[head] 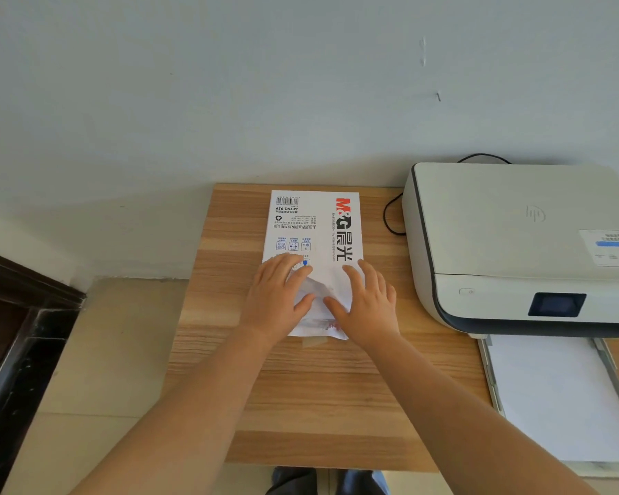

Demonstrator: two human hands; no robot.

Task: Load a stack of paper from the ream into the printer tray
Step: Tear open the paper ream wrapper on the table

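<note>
The left hand is laid flat on the near end of the ream, fingers nearly straight and spread toward 12 o'clock, thumb angled toward 2 o'clock onto the crumpled wrapper flap. The right hand is pressed on the same end, fingers extended, thumb pointed toward 10 o'clock across the loosened flap. Nothing is seen to be gripped by either hand; the wrapper is only pressed down.

The ream is set lengthwise on the wooden table, its far end at 12 o'clock near the wall, printed side up. At 3 o'clock from the hands the printer is placed, with a black cable looped between it and the ream. At 4 o'clock the printer tray is pulled out, with white paper lying in it.
</note>
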